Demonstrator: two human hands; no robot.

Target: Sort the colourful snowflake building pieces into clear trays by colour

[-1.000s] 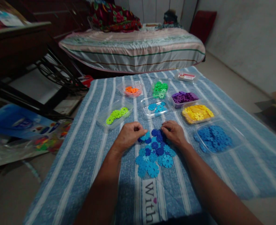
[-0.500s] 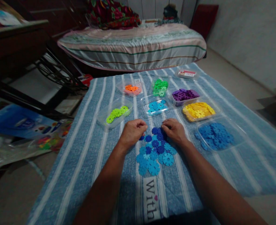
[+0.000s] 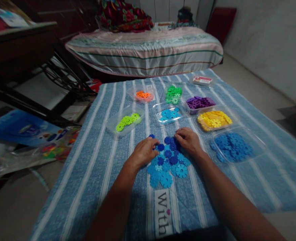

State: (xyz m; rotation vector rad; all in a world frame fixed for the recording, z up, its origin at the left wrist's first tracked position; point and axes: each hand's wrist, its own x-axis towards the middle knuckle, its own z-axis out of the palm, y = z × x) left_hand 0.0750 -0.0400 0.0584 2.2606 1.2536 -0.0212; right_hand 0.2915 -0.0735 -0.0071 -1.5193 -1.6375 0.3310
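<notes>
A loose pile of notched plastic discs (image 3: 166,179), light blue with smaller dark blue ones among them, lies on the striped cloth. My left hand (image 3: 146,151) is at the pile's left edge, thumb and forefinger a little apart beside a dark blue disc (image 3: 160,147). Another dark blue disc (image 3: 151,136) lies just beyond its knuckles. At the far right edge of the pile my right hand (image 3: 188,141) rests with fingers curled and thumb against forefinger, next to a cluster of dark blue discs (image 3: 171,142). Whatever is between those fingertips is hidden.
Around the pile stand clear tubs: lime discs (image 3: 128,121), orange discs (image 3: 144,96), green discs (image 3: 173,93), light blue discs (image 3: 170,114), purple discs (image 3: 200,102), yellow discs (image 3: 214,119) and blue discs (image 3: 232,147). A labelled clear box (image 3: 202,79) sits at the far edge, before a bed (image 3: 145,53).
My left hand has come nearer and slightly right, its pinch loosening beside a dark blue disc; another dark blue disc now shows beyond it. My right hand stays almost where it was.
</notes>
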